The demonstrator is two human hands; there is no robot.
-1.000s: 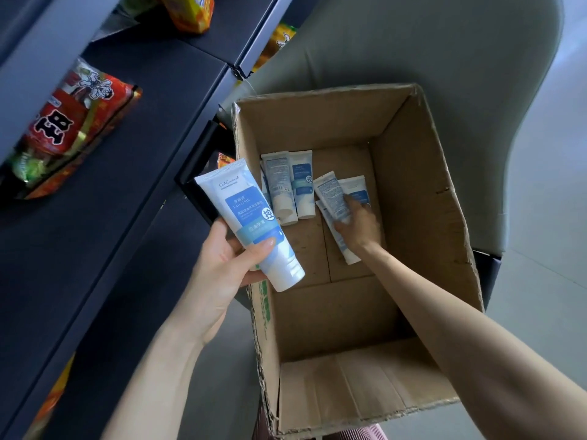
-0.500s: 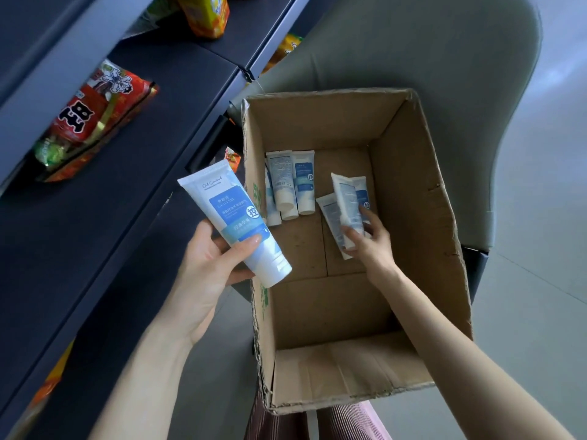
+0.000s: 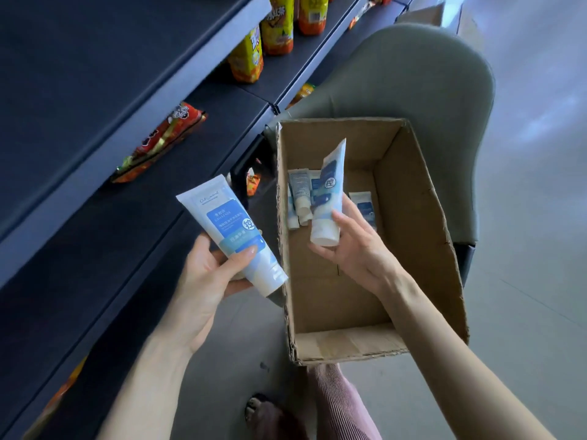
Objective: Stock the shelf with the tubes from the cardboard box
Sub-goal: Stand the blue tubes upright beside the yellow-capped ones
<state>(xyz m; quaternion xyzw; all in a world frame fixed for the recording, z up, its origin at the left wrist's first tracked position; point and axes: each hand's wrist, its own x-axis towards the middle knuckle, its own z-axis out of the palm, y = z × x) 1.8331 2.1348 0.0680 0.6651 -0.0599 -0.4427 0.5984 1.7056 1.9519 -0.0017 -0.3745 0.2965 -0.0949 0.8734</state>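
My left hand [image 3: 209, 277] grips a white and blue tube [image 3: 232, 230] just left of the open cardboard box [image 3: 419, 236], cap end toward me. Above the box's middle, my right hand [image 3: 352, 246] holds a second white and blue tube [image 3: 328, 195] by its cap end, crimped end pointing up and away. Several more tubes [image 3: 300, 198] lie on the box floor at the far end, partly hidden by the raised tube. One small tube [image 3: 363, 206] lies to the right of my fingers. The dark shelf [image 3: 95, 236] runs along the left.
A red snack packet [image 3: 162, 141] lies on the shelf at left. Yellow and orange snack bags [image 3: 276, 23] stand on the higher shelf. The box rests on a grey-green chair [image 3: 422, 77]. My foot [image 3: 263, 411] and pink trouser leg [image 3: 336, 404] are below the box.
My right hand picked a tube off the box floor and lifted it above the box. The left hand kept hold of its tube. The camera tilted up, showing more shelf.
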